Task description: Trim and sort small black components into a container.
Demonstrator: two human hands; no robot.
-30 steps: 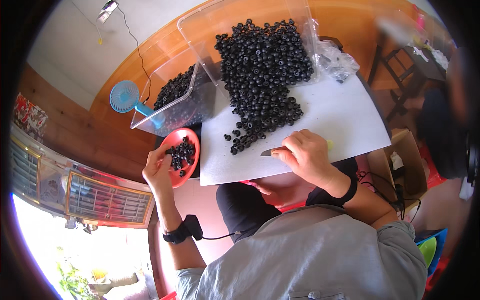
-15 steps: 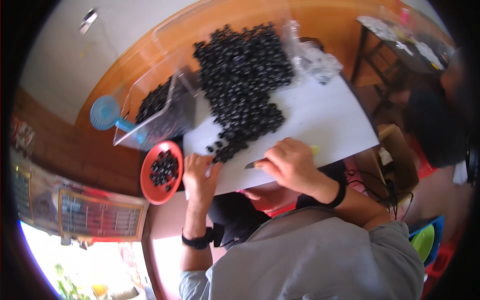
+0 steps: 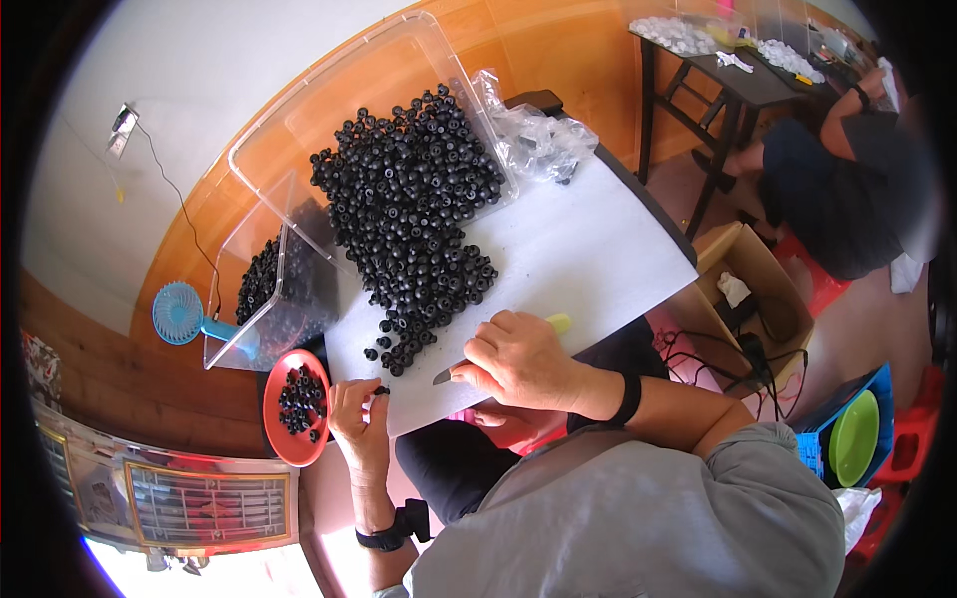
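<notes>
My left hand (image 3: 358,427) pinches a small round black piece (image 3: 382,390) between thumb and fingers, beside a red-orange bowl (image 3: 271,431). In my right hand (image 3: 525,361) is a small knife, its short blade (image 3: 443,378) pointing left toward my left hand. Its yellow-green handle end (image 3: 560,323) sticks out behind the fist. The knife is apart from the pinched piece. A large pile of black pieces (image 3: 404,199), many with a hole in them, spreads over the white table top (image 3: 588,249) toward my hands. More black pieces lie in the bowl.
The pile spills from a clear plastic box (image 3: 261,184). Left of it stands another clear bin (image 3: 214,351) with black pieces and a blue handheld fan (image 3: 179,313). A clear plastic bag (image 3: 543,140) lies far right. A cardboard box (image 3: 710,299) and a seated person (image 3: 827,199) are further right.
The whole view has shifted, moving the table down and left in it. My left hand has drawn back from the pile's near end toward the bowl. My right hand keeps the knife.
</notes>
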